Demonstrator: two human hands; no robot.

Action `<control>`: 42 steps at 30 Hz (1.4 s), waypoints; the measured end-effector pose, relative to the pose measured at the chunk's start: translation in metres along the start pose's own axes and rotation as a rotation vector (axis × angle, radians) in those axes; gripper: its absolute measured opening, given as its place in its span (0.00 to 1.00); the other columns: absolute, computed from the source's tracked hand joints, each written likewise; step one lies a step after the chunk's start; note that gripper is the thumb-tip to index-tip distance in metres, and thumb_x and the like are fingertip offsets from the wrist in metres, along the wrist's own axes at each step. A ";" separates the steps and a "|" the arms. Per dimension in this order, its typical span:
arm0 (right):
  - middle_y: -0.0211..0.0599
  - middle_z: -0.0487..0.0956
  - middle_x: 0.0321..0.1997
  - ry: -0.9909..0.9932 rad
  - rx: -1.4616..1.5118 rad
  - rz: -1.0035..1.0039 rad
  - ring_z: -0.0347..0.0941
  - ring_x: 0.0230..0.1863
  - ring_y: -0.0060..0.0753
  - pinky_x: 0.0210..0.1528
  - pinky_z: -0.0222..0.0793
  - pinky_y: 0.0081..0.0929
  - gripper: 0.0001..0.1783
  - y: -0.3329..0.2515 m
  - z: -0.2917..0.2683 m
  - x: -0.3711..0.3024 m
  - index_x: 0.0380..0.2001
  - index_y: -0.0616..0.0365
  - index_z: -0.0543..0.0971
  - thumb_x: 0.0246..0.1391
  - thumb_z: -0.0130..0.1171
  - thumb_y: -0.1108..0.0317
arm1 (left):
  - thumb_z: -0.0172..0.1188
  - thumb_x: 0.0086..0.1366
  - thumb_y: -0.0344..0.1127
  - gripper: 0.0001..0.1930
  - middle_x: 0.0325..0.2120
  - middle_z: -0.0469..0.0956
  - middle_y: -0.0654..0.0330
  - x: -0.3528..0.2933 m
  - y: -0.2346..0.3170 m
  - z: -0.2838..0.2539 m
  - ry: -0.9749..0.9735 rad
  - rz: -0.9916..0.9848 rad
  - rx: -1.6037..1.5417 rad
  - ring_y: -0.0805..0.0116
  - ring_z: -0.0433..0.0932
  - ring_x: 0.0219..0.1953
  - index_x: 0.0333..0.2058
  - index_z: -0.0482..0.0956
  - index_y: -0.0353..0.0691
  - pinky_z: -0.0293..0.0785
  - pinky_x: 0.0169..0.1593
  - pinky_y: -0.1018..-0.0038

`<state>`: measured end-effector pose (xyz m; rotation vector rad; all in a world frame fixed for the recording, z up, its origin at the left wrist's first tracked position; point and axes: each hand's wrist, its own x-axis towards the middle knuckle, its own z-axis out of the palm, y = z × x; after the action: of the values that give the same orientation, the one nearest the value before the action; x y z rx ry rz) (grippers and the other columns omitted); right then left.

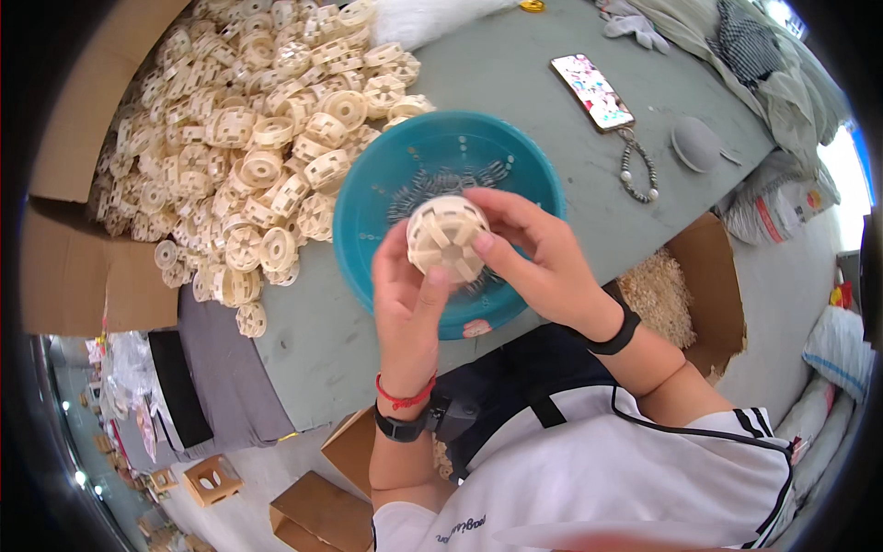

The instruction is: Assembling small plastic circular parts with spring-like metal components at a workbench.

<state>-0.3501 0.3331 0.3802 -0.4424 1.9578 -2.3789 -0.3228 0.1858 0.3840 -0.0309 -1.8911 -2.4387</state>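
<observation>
Between my two hands is a round cream plastic part (448, 241) with spokes and slots around its rim. My left hand (406, 285) grips it from the left, thumb at its lower edge. From the right, my right hand (538, 253) holds it with the thumb pressed on its face and fingers behind. Directly below is a teal plastic basin (357, 207). Many small metal springs (432, 187) lie in the basin, partly hidden by my hands and the part.
A large heap of similar cream parts (262, 170) covers the table's left side. At the back right lie a phone (593, 92) with a beaded strap (635, 184), a grey mask (696, 144) and white gloves (635, 28). A cardboard box (708, 276) of small pale pieces stands right of the table.
</observation>
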 end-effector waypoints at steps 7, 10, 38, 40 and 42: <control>0.41 0.73 0.49 0.219 0.790 0.098 0.70 0.49 0.31 0.51 0.67 0.28 0.19 -0.019 -0.013 0.028 0.48 0.67 0.67 0.60 0.44 0.62 | 0.61 0.55 0.31 0.20 0.46 0.69 0.51 -0.033 -0.007 0.019 -0.130 0.320 0.464 0.60 0.68 0.49 0.45 0.66 0.35 0.64 0.51 0.67; 0.39 0.74 0.44 0.291 0.999 0.198 0.72 0.43 0.29 0.47 0.68 0.26 0.15 -0.015 -0.019 0.030 0.44 0.66 0.69 0.59 0.45 0.66 | 0.66 0.46 0.28 0.16 0.38 0.74 0.54 -0.038 -0.021 0.040 -0.436 0.531 0.702 0.56 0.72 0.44 0.34 0.74 0.38 0.66 0.49 0.67; 0.39 0.77 0.38 -0.244 0.206 0.143 0.75 0.34 0.30 0.35 0.70 0.21 0.16 -0.032 0.003 0.040 0.40 0.66 0.73 0.52 0.55 0.65 | 0.58 0.57 0.36 0.05 0.32 0.80 0.66 -0.057 0.017 0.034 -0.593 0.995 0.815 0.65 0.76 0.46 0.30 0.71 0.46 0.57 0.60 0.60; 0.38 0.77 0.38 -0.230 0.580 0.334 0.75 0.36 0.27 0.40 0.73 0.25 0.16 -0.034 -0.014 0.052 0.42 0.66 0.72 0.53 0.55 0.67 | 0.58 0.58 0.36 0.05 0.29 0.79 0.68 -0.063 0.026 0.021 -0.710 0.750 0.694 0.66 0.77 0.45 0.30 0.71 0.46 0.59 0.59 0.59; 0.38 0.76 0.38 -0.166 0.688 0.285 0.75 0.37 0.28 0.41 0.74 0.27 0.18 -0.034 -0.026 0.060 0.43 0.68 0.70 0.54 0.55 0.66 | 0.59 0.55 0.32 0.08 0.27 0.76 0.62 -0.057 0.025 0.018 -0.763 0.745 0.603 0.60 0.76 0.45 0.31 0.71 0.38 0.66 0.55 0.59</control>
<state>-0.4080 0.3533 0.4207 -0.2803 0.9566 -2.5102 -0.2645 0.1988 0.4094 -1.4860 -2.1835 -1.3731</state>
